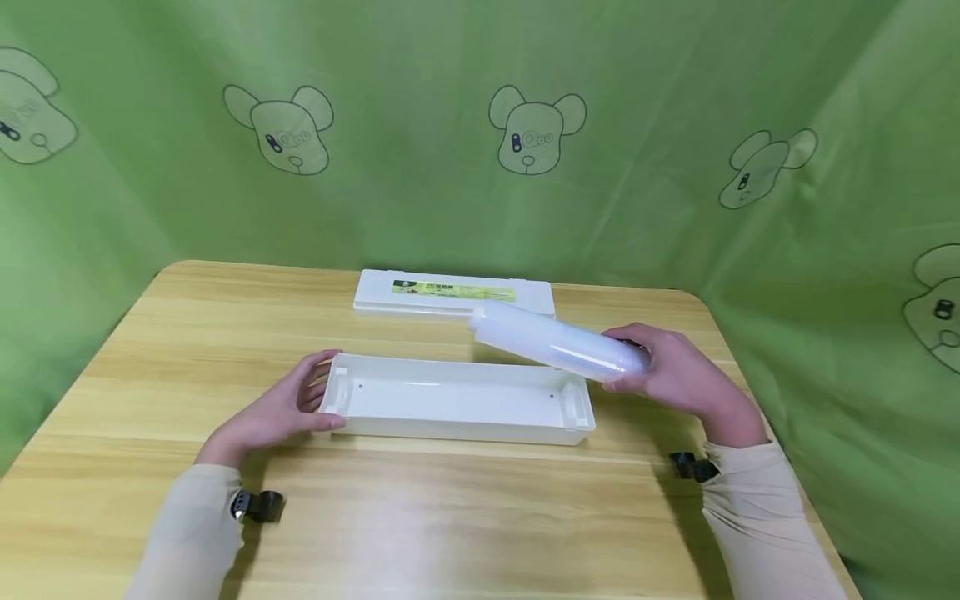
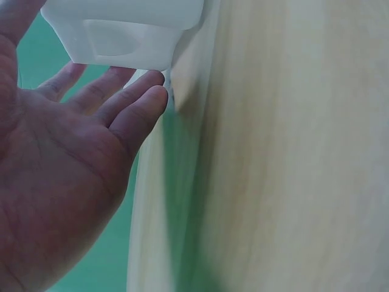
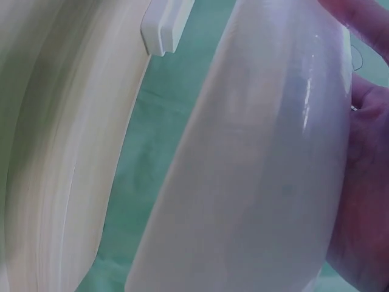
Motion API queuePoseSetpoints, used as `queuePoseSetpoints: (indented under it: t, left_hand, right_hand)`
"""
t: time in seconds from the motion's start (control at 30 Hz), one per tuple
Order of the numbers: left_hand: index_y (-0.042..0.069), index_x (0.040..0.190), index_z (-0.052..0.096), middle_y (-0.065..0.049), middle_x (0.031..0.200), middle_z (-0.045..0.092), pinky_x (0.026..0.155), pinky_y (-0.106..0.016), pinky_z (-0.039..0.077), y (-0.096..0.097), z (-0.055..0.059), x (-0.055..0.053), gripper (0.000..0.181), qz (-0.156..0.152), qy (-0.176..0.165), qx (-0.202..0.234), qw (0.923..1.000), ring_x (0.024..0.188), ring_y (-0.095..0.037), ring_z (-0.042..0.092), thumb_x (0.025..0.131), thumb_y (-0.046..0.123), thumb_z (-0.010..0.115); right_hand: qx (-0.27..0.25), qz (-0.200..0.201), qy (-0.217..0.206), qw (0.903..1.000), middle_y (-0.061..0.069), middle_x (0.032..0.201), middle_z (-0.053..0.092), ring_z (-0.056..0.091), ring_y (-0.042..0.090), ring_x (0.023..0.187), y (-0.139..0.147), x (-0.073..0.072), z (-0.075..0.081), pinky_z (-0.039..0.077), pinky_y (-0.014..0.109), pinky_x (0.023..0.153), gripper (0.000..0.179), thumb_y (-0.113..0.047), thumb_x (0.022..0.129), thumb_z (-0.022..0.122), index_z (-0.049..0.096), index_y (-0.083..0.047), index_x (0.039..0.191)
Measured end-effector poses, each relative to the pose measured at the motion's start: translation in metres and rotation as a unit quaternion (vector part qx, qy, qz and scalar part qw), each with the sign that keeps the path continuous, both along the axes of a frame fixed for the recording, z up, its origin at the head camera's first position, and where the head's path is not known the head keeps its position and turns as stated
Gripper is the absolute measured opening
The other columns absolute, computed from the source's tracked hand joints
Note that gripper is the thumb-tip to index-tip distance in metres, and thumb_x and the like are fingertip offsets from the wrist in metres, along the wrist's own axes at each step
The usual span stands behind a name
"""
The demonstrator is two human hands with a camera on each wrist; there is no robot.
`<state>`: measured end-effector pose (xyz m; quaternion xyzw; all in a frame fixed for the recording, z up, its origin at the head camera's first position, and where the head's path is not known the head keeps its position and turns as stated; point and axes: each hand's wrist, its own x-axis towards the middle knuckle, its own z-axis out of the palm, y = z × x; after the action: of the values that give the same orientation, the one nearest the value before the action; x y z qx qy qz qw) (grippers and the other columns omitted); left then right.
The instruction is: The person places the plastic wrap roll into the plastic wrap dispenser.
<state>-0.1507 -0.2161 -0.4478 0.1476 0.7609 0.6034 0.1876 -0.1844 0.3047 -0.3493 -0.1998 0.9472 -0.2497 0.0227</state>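
Left hand (image 1: 277, 408) on white box (image 1: 457, 428), right hand (image 1: 678, 368) on translucent roll (image 1: 551, 337)
Left thumb and fingers, parted wide, hold box's left end on tabletop (image 1: 420, 508); right fingers wrap the roll's right end, roll slanting above box's far right edge; flat labelled piece (image 1: 450, 292) lies behind

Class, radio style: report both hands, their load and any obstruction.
Left hand gripping open white rectangular plastic box, left end. Right hand holding shiny whitish cylindrical plastic-film roll, right end. No obstruction visible between roll and box.
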Motion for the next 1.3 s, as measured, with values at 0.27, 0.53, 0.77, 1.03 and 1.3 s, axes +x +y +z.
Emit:
queuePoseSetpoints:
  t: [0.27, 0.53, 0.77, 1.03, 1.3]
  left_hand:
    - [0.012, 0.156, 0.011, -0.02, 0.159, 0.015, 0.112, -0.034, 0.027, 0.0, 0.001, 0.0, 0.102, -0.004, 0.001, 0.006, 1.0, 0.143, -0.04, 0.021, 0.081, 0.011, 0.081]
    - [0.012, 0.156, 0.012, -0.017, 0.16, 0.014, 0.113, -0.035, 0.027, -0.001, 0.004, -0.005, 0.101, -0.009, 0.006, 0.014, 0.9998, 0.144, -0.039, 0.02, 0.082, 0.011, 0.08]
    - [0.013, 0.156, 0.012, -0.017, 0.16, 0.014, 0.113, -0.035, 0.028, -0.001, 0.002, -0.005, 0.102, -0.006, -0.001, 0.012, 0.9999, 0.143, -0.039, 0.02, 0.081, 0.011, 0.081]
    - [0.011, 0.156, 0.011, -0.019, 0.159, 0.014, 0.112, -0.035, 0.029, 0.002, -0.003, -0.002, 0.102, -0.011, -0.005, 0.015, 0.9998, 0.143, -0.04, 0.02, 0.081, 0.011, 0.081]
    - [0.012, 0.155, 0.012, -0.02, 0.158, 0.016, 0.111, -0.033, 0.029, 0.001, -0.001, -0.002, 0.102, -0.007, -0.004, 0.014, 0.9999, 0.143, -0.04, 0.021, 0.08, 0.011, 0.081]
  right_hand:
    - [-0.001, 0.014, 0.004, 0.9999, 0.011, 0.113, 0.067, 0.059, 0.025, 0.093, -0.004, -0.002, 0.005, 0.048, 0.043, 0.082, 0.064, -0.029, 0.072, 0.089, 0.064, -0.005, 0.126]
    - [-0.008, 0.02, 0.007, 0.9997, 0.008, 0.11, 0.067, 0.059, 0.023, 0.091, -0.009, -0.005, 0.007, 0.049, 0.041, 0.08, 0.061, -0.024, 0.071, 0.089, 0.065, -0.007, 0.125]
    - [-0.006, 0.028, 0.002, 0.9996, 0.006, 0.108, 0.068, 0.059, 0.022, 0.09, -0.012, -0.005, 0.006, 0.049, 0.04, 0.08, 0.059, -0.021, 0.071, 0.089, 0.066, -0.008, 0.123]
    - [-0.007, 0.031, 0.003, 0.9995, 0.006, 0.109, 0.067, 0.059, 0.022, 0.09, -0.019, 0.0, 0.007, 0.05, 0.041, 0.08, 0.061, -0.023, 0.071, 0.089, 0.065, -0.008, 0.125]
    - [-0.003, 0.041, 0.008, 0.9991, 0.006, 0.109, 0.067, 0.059, 0.022, 0.09, -0.029, -0.001, 0.013, 0.05, 0.042, 0.081, 0.059, -0.027, 0.074, 0.088, 0.065, -0.008, 0.126]
